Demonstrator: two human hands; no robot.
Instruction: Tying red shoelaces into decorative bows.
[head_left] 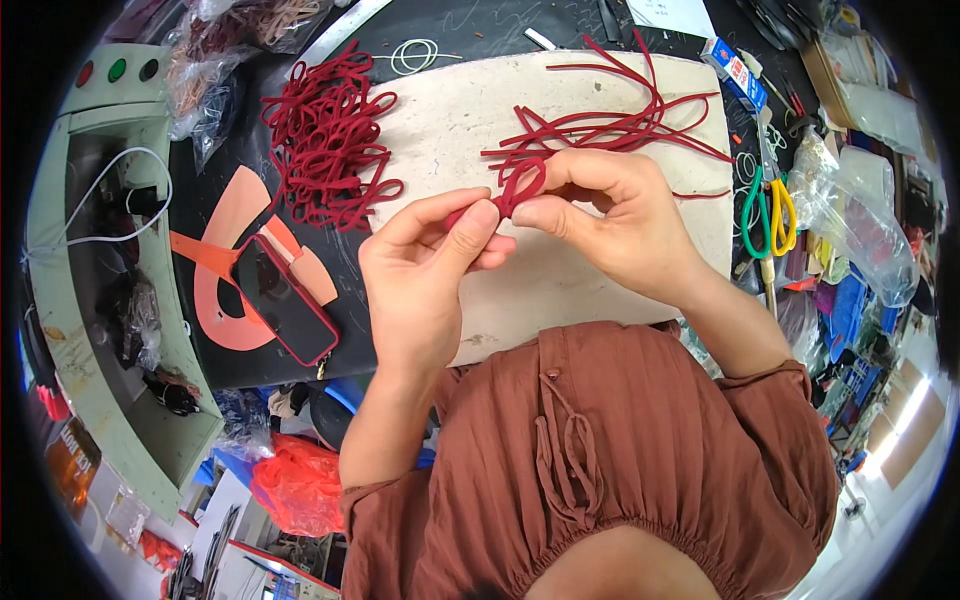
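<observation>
The fingers (467, 237) partly hide a looped red cord (508, 199).

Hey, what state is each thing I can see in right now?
Held cord: bent into a loop
Left hand: pinching it
Right hand: pinching it
Loose cords: unlooped, spread out
Cord pile: looped, heaped
Phone: face up, screen dark
Red plastic bag: crumpled

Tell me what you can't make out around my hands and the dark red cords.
In the head view:
Held cord: fingers of the left hand and right hand hide parts of it.
Piled loops: they overlap too much to count.
Orange strip: partly covered by the phone.
White paper: cut off by the top edge.
</observation>
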